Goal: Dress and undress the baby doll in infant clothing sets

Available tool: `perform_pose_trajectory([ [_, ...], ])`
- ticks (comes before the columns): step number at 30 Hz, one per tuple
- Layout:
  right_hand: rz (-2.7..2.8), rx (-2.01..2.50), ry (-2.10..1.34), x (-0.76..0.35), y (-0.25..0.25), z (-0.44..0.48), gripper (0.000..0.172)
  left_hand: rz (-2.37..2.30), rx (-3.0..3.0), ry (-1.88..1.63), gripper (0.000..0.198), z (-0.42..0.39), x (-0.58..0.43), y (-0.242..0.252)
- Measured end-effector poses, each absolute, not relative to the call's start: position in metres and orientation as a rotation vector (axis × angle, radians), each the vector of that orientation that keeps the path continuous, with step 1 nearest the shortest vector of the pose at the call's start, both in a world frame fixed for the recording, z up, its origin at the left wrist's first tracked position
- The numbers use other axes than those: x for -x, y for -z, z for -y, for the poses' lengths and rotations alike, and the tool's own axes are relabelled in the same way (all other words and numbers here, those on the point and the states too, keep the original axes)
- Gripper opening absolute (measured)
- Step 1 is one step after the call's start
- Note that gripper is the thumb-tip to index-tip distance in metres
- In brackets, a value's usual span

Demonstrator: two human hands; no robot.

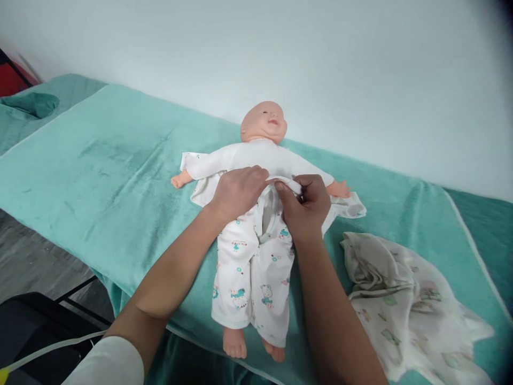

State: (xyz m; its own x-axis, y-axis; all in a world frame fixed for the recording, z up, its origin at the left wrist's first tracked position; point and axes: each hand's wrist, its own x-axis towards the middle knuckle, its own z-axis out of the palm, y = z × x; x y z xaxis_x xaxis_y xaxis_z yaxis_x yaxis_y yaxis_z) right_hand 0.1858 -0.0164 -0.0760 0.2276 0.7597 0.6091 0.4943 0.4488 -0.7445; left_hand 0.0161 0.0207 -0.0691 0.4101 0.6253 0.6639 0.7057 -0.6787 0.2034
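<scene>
The right hand [306,200] pinches the pants [274,267] at the waist. The left hand [242,187] lies opposite, its grip hidden. Apply even tension across the doll's [262,123] belly.

A crumpled, printed pale cloth [404,310] lies at four o'clock on the teal-covered bed [100,160]. Beyond, a plain wall [256,48] fills twelve o'clock. Grey floor [36,256] and a black object [32,321] show toward eight, something red [11,80] near ten.

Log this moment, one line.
left hand: at waistband | right hand: pinching waistband | doll: on back, wearing pants | cloth: crumpled, beside doll
</scene>
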Motion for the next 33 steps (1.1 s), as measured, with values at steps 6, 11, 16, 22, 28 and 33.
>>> perform_pose_trajectory([
  [6, 1.542, 1.397, -0.127, -0.203, 0.073, 0.020, 0.052, 1.302, 2.488, 1.172, 0.055, -0.020, -0.002, 0.075],
  [11, 1.531, 1.447, -0.214, -0.222, 0.080, 0.026, 0.068, 1.383, 2.447, 1.255, 0.055, -0.010, 0.018, 0.089],
  [16, 1.580, 1.475, -0.406, -0.227, 0.083, 0.038, 0.068, 1.408, 2.444, 1.335, 0.051, 0.006, 0.035, 0.100],
  [22, 1.666, 1.447, -0.567, -0.233, 0.084, 0.056, 0.063, 1.606, 2.574, 1.313, 0.042, 0.025, 0.061, 0.108],
  [28, 1.637, 1.348, -1.007, -0.244, 0.092, 0.073, 0.048, 1.849, 2.919, 1.321, 0.059, 0.044, 0.075, 0.105],
  [33, 1.632, 1.419, -0.958, -0.236, 0.094, 0.084, 0.031, 1.671, 2.801, 1.381, 0.028, 0.047, 0.066, 0.113],
])
